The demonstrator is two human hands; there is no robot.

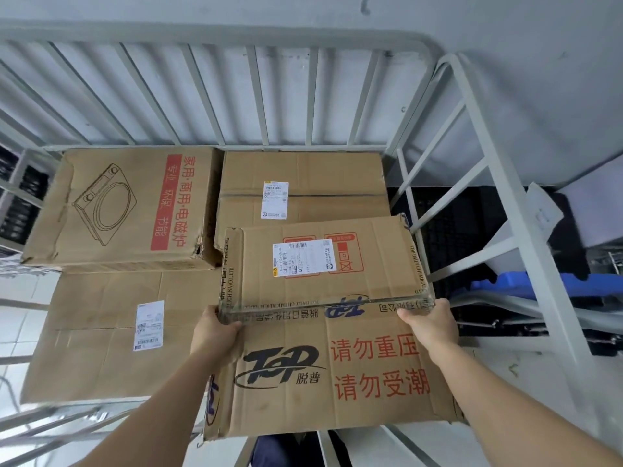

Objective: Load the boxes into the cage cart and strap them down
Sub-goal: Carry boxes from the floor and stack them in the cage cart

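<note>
Cardboard boxes point(121, 203), four; one cage cart point(202, 30); left hand point(214, 332), right hand point(431, 326)

Single head-worn view, steeply downward and forward, close above the cage cart point(215, 38).

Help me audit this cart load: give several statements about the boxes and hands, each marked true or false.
1. The left hand and right hand both grip the Top box. True.
2. The cooker box lies at the rear right of the cage cart. False: it lies at the rear left.
3. A strap runs across the loaded boxes. False: no strap is in view.
4. The plain box at the rear right carries a white label. True.
5. The Top box has no label. False: a shipping label is stuck on its upper face.
</note>
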